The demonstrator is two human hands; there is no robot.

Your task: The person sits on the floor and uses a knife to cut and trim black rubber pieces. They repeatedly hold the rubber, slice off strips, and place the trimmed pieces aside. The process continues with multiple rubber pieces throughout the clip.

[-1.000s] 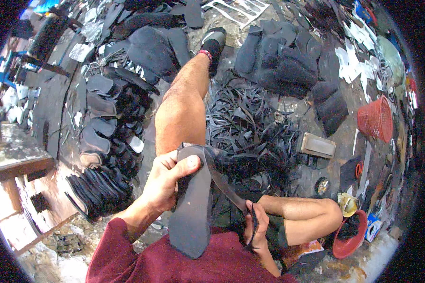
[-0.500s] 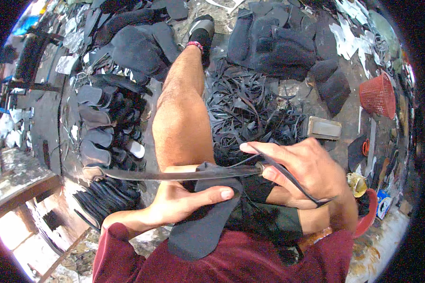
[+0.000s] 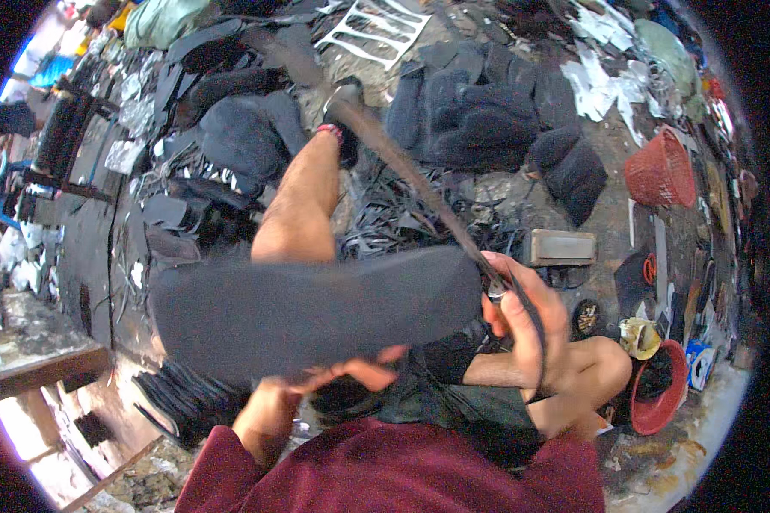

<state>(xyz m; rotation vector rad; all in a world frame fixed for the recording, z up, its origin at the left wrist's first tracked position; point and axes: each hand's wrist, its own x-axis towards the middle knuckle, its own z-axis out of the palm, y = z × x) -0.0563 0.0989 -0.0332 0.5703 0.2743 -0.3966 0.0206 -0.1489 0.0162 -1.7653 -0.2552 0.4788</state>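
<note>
Blk matte sole-shaped pc (image 3: 316,312) in L hand (image 3: 361,370).

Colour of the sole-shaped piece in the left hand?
Sole-shaped piece: dark grey, near black; best seen in the head view.

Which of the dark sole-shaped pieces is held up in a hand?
The long piece held by the left hand; those in the stack at lower left touch neither hand.

No legible words, numbers or signs. On the blue-and-white package (image 3: 701,365) just beside the red tub (image 3: 679,395), toward the floor's (image 3: 672,462) right edge: markings too small to read.
</note>
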